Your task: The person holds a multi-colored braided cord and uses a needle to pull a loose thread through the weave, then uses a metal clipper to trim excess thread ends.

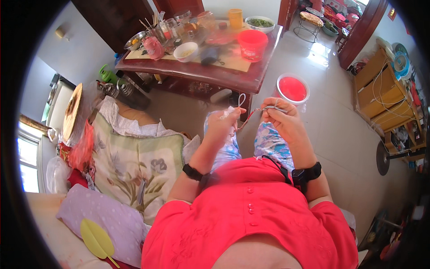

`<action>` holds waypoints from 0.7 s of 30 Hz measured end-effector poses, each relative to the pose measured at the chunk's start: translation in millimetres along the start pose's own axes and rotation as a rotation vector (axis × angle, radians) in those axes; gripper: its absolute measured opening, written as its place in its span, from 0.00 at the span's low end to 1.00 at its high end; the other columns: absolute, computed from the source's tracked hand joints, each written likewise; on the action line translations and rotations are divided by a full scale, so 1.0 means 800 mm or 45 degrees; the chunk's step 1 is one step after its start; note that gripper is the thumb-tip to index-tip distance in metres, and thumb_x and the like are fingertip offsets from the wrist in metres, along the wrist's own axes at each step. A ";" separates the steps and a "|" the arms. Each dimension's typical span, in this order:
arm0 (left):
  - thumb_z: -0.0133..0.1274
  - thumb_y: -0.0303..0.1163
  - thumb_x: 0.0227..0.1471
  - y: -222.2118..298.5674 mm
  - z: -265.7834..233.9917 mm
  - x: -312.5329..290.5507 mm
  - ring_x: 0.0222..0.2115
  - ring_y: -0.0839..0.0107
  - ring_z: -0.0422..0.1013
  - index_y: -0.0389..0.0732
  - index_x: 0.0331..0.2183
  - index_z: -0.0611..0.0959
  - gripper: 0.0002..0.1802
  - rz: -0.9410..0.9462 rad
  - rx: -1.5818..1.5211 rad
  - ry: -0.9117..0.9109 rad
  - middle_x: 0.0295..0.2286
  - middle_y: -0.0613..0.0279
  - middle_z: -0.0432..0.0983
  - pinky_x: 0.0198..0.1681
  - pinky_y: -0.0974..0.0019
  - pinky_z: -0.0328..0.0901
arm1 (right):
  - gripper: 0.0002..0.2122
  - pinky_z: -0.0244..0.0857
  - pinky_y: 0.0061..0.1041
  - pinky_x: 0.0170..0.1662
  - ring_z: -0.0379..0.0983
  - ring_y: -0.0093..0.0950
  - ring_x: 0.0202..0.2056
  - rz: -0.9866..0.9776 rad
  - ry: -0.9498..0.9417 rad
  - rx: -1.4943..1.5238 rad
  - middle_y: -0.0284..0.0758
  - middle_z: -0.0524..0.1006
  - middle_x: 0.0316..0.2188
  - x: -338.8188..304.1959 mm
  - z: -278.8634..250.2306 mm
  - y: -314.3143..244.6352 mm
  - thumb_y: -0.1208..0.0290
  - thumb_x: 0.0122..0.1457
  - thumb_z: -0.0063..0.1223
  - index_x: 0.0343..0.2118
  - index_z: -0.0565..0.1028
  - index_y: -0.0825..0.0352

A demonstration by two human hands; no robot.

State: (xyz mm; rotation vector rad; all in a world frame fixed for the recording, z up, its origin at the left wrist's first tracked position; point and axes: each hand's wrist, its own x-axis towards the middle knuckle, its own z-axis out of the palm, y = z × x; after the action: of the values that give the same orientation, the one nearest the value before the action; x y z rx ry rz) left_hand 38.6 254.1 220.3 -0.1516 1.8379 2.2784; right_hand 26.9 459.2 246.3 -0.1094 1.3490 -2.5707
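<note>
Above my knees, both hands are raised a short way apart. My left hand [225, 124] is closed, pinching a cord whose pale grey loop [242, 99] sticks up past the fingers; some white material shows at the same fingers. A thin red and grey cord [250, 117] sags from there across to my right hand [283, 119]. The right fingers are closed on a grey strand [274, 107] of cord that runs over the fingertips. Too small to tell is whether a slim tool is also held there. Each wrist wears a black band.
A red bucket with a white rim [293, 88] stands on the floor beyond my right hand. Ahead is a dark red table [188, 71] with jars, bowls and another red bucket [253, 45]. A floral-covered seat [139, 166] lies left; a wooden cabinet [380, 89] stands right.
</note>
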 end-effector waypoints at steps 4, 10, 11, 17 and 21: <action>0.52 0.37 0.53 0.001 0.003 -0.003 0.15 0.86 0.61 0.38 0.39 0.80 0.15 0.060 0.033 -0.037 0.14 0.74 0.67 0.18 0.80 0.54 | 0.07 0.67 0.20 0.26 0.73 0.24 0.26 -0.066 -0.063 -0.149 0.39 0.76 0.30 0.004 0.005 0.009 0.79 0.56 0.48 0.37 0.73 0.70; 0.53 0.33 0.52 0.003 0.010 -0.013 0.17 0.87 0.62 0.38 0.41 0.79 0.14 0.082 0.019 -0.096 0.17 0.74 0.68 0.20 0.80 0.56 | 0.06 0.64 0.19 0.20 0.72 0.24 0.21 -0.038 -0.050 -0.260 0.38 0.75 0.25 -0.002 0.018 0.010 0.77 0.57 0.48 0.37 0.73 0.70; 0.53 0.32 0.52 0.002 0.010 -0.014 0.17 0.87 0.63 0.38 0.41 0.79 0.14 0.107 0.060 -0.066 0.18 0.74 0.69 0.20 0.80 0.57 | 0.07 0.64 0.18 0.20 0.72 0.24 0.20 -0.043 -0.058 -0.296 0.37 0.75 0.24 -0.003 0.019 0.009 0.76 0.57 0.48 0.37 0.73 0.71; 0.53 0.31 0.52 0.003 0.014 -0.015 0.19 0.87 0.64 0.38 0.42 0.78 0.15 0.107 0.095 -0.062 0.21 0.74 0.70 0.21 0.80 0.58 | 0.08 0.68 0.20 0.27 0.74 0.25 0.27 -0.144 -0.018 -0.359 0.37 0.76 0.27 0.000 0.016 0.021 0.78 0.56 0.49 0.39 0.72 0.73; 0.53 0.31 0.52 0.002 0.014 -0.015 0.20 0.87 0.64 0.37 0.43 0.77 0.16 0.149 0.079 -0.092 0.21 0.74 0.70 0.21 0.80 0.58 | 0.08 0.69 0.21 0.30 0.75 0.26 0.30 -0.142 -0.074 -0.372 0.37 0.76 0.28 0.000 0.008 0.024 0.80 0.55 0.49 0.39 0.72 0.72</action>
State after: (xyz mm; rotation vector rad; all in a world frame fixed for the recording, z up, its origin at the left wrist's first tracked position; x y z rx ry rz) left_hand 50.7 263.6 227.0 0.0493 1.9246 2.2672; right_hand 31.3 443.9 234.3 -0.3155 1.7321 -2.4169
